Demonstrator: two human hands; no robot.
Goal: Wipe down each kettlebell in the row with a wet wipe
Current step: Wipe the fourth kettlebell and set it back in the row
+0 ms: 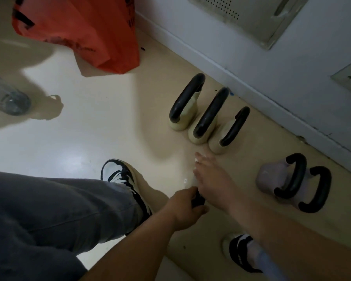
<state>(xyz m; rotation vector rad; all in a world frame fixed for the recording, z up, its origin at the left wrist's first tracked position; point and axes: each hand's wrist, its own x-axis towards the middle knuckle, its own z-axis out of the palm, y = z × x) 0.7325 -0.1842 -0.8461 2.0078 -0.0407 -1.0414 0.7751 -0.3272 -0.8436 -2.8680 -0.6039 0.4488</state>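
— Kettlebells, where are they compared with the hands?

— Three cream kettlebells [199, 116] with black handles stand in a tight row on the floor [89, 122], near the grey wall [292, 74]. The nearest one of them is just beyond the fingertips of the right hand [213, 179]. Two lilac kettlebells [292, 181] stand to the right of this hand, apart from it.

— And what are the hands doing?

— The left hand [184, 207] grips a black handle [198, 199], fingers curled around it; the body under it is hidden, so I cannot tell its colour. The right hand lies just above it with fingers stretched forward and downward. Something white, maybe the wet wipe [197, 159], shows at its fingertips, but it is blurred, and I cannot tell if the hand pinches it or only presses.

— Any writing to read?

— An orange bag [85, 31] at the top has black print, but it is too blurred to read. A clear bottle [8, 98] stands at the left, and sneakers [124, 179] are black and white.
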